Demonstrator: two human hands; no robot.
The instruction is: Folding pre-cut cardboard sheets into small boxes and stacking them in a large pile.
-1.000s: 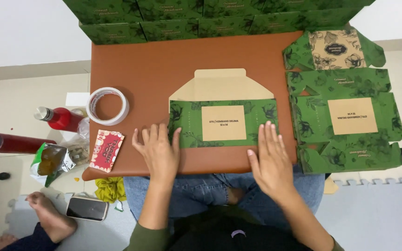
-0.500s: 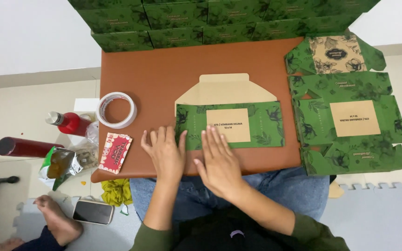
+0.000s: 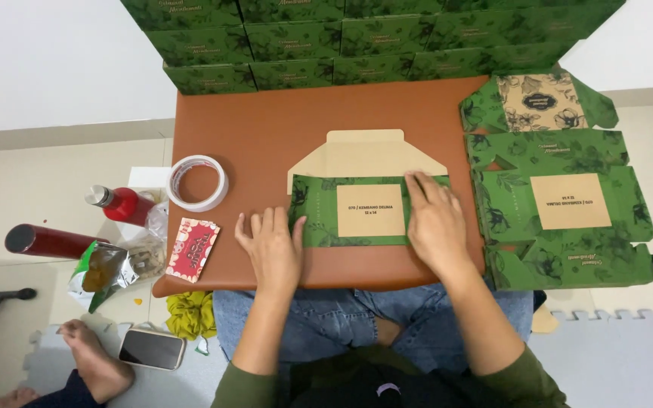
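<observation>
A flat green cardboard box blank (image 3: 368, 211) with a tan label and a tan flap at its far side lies on the brown table (image 3: 266, 128). My left hand (image 3: 272, 249) rests flat on the table with fingers apart, touching the blank's left edge. My right hand (image 3: 436, 223) presses flat on the blank's right end. Neither hand grips anything.
A stack of unfolded green box blanks (image 3: 564, 200) lies at the right. Folded green boxes (image 3: 357, 38) line the far edge. A tape roll (image 3: 198, 183) and a red card (image 3: 193, 248) sit at the left. Bottles (image 3: 119, 204), a snack bag, a phone (image 3: 151, 347) and someone's foot (image 3: 92, 359) are on the floor.
My right hand slid left to the middle of the blank, then back right along it to its right end. My left hand has stayed near the left edge.
</observation>
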